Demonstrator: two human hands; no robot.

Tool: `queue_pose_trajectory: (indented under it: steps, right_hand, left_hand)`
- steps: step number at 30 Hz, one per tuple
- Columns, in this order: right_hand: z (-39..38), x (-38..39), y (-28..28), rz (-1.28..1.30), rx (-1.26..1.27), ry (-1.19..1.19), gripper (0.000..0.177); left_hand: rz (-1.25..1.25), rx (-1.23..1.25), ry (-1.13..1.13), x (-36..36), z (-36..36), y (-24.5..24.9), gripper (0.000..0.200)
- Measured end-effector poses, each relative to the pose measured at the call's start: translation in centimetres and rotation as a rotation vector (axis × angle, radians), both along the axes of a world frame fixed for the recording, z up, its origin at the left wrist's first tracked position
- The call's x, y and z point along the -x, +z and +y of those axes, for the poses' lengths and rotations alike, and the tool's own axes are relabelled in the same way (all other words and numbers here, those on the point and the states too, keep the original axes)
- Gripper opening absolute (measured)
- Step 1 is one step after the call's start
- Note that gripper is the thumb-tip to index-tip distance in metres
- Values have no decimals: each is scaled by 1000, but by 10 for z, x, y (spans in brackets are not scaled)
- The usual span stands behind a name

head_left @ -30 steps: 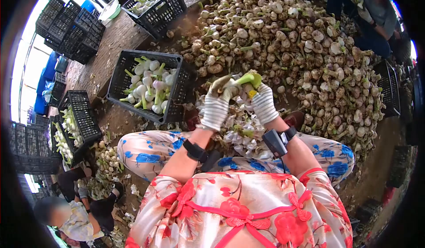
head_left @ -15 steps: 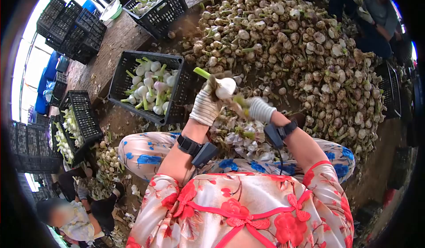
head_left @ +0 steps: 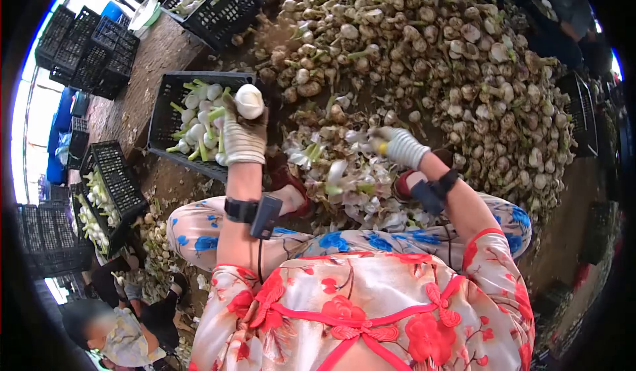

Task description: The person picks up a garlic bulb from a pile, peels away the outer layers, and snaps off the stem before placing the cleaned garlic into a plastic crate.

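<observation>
My left hand (head_left: pixel 245 132), in a dirty striped glove, holds a peeled white garlic bulb (head_left: pixel 249 101) at the right edge of a black crate (head_left: pixel 173 87). Inside the crate lie several cleaned bulbs (head_left: pixel 196 131) with green stems. My right hand (head_left: pixel 401 144), gloved too, is over a heap of peeled skins (head_left: pixel 358 202); its fingers are curled and blurred around something small and yellow that I cannot make out. A large pile of unpeeled garlic (head_left: pixel 411 40) rises beyond both hands.
Another crate of garlic (head_left: pixel 215 6) stands at the upper left, a further one (head_left: pixel 116 185) at the left. Stacked black crates (head_left: pixel 89 50) are behind. A co-worker (head_left: pixel 126 324) sits at the lower left; another person (head_left: pixel 560 13) is at the upper right.
My left hand has moved left with the bulb, from over the skins to the crate. My right hand has come apart from the bulb and moved slightly right. The view has shifted a little.
</observation>
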State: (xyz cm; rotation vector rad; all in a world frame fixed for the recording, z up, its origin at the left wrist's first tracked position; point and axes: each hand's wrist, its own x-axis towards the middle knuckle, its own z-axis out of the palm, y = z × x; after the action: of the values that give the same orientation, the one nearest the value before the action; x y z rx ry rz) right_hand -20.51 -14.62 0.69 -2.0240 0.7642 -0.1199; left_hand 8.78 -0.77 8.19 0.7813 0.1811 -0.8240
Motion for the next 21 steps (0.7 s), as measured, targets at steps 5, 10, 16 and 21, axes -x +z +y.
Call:
queue_pose_trajectory:
  steps: [5, 10, 16, 21]
  right_hand:
    - [21, -50, 72, -275, 17, -262, 36]
    - [38, -104, 73, -624, 226, -264, 27]
    - [-65, -31, -61, -262, 181, -600, 27]
    - [-131, 77, -94, 692, 218, -607, 45]
  left_hand:
    - [-251, -171, 31, 21, -21, -9, 27]
    - [-19, -147, -122, 84, -41, -22, 24]
    - [100, -63, -129, 31, -23, -41, 37]
    - [-57, -33, 205, -21, 2, 1, 53]
